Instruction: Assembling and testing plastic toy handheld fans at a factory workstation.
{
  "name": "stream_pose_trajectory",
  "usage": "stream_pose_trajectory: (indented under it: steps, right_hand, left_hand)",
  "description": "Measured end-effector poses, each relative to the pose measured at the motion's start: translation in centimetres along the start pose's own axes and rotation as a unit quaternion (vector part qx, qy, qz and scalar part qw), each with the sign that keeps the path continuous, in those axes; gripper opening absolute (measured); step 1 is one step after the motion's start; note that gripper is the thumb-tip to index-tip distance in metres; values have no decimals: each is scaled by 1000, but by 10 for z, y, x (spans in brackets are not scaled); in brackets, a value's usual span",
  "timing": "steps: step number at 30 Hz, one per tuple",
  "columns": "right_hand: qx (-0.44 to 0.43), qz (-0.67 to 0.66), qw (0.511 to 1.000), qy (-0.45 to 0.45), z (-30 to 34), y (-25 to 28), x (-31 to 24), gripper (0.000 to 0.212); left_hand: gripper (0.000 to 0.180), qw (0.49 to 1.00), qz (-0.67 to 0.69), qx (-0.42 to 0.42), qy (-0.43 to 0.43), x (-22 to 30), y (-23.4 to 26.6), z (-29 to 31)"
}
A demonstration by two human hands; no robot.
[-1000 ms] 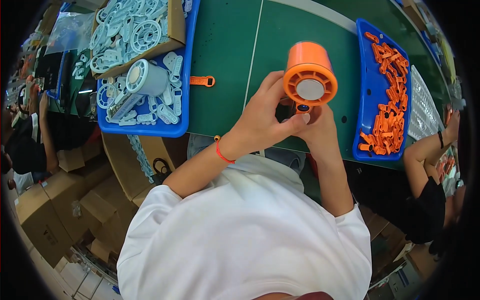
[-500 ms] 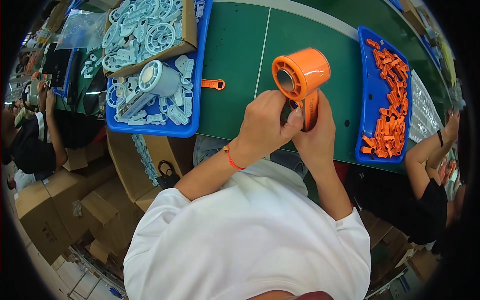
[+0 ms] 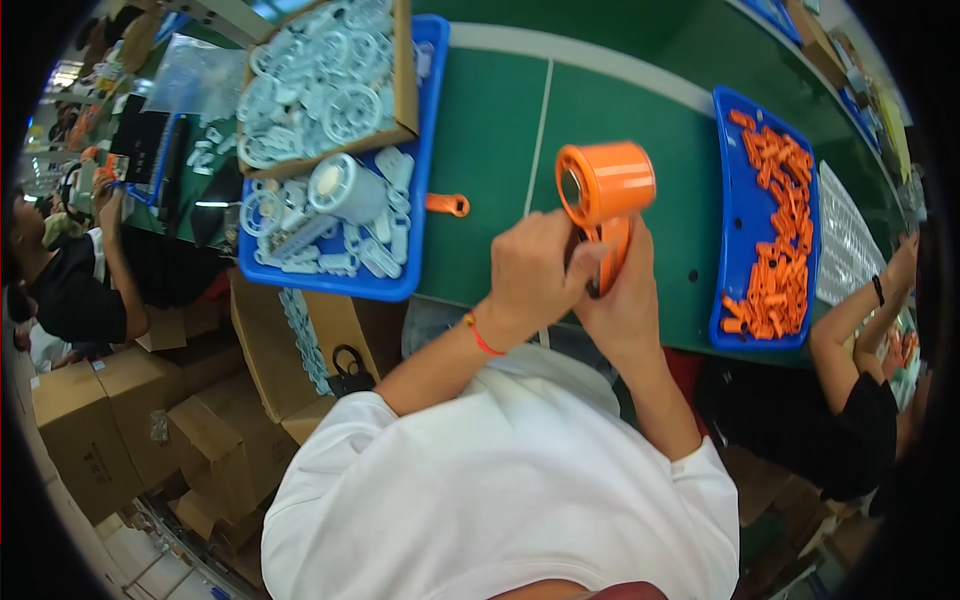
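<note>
An orange hair-dryer-shaped device (image 3: 612, 180) with a drum-like head and a short handle is held up in front of me, over the table. My right hand (image 3: 628, 305) is wrapped round its handle from the right. Curled into a fist, my left hand (image 3: 535, 265) presses its thumb against the near side of the handle, just under the head. Whatever its fingers may pinch is hidden. A round silvery disc shows in the open end of the head, facing left. On the green table lies a flat orange piece with a ringed end (image 3: 448, 205).
At left, a blue tray (image 3: 428, 190) holds pale blue parts, a pale blue device (image 3: 345, 190) and a cardboard box (image 3: 405, 75) of more parts. A blue tray (image 3: 733, 215) of small orange parts stands right. Cardboard boxes (image 3: 85, 420) are at lower left; people work on both sides.
The device has turned, so its handle shows edge-on and its head lies more level. Both hands remain on it. My view has shifted, moving the trays and table lower in the picture.
</note>
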State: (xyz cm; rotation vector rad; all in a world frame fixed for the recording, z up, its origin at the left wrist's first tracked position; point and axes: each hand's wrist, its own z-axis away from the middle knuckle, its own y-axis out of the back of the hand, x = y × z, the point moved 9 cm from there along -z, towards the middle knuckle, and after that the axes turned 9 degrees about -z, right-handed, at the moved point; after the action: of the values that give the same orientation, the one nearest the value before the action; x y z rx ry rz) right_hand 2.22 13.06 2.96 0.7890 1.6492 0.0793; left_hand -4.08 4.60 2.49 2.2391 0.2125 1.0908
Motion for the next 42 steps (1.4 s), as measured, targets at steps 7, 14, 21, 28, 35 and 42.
stream_pose_trajectory:
  steps: [7, 14, 21, 28, 35, 42]
  right_hand:
    - [6, -63, 995, -79, 7, -4, 22, 71]
    - [-115, -309, 924, -196, 9, 2, 54, 67]
    - [-191, 126, 970, 87, -6, 23, 21, 56]
    - [-106, 127, 985, 40, 10, 32, 36, 61]
    - [-57, 145, 982, 107, 16, 30, 36, 58]
    - [-63, 105, 990, 66, 15, 35, 39, 52]
  left_hand:
    - [37, 999, -22, 21, -34, 10, 5, 0]
    - [17, 989, 75, 4, -130, 17, 14, 4]
    - [51, 951, -166, -8, -262, 64, 7, 18]
    - [43, 931, -231, -113, -259, 44, -29, 3]
    - [29, 910, -282, -119, -280, 46, -42, 3]
    - [32, 910, -283, -106, -285, 47, -41, 5]
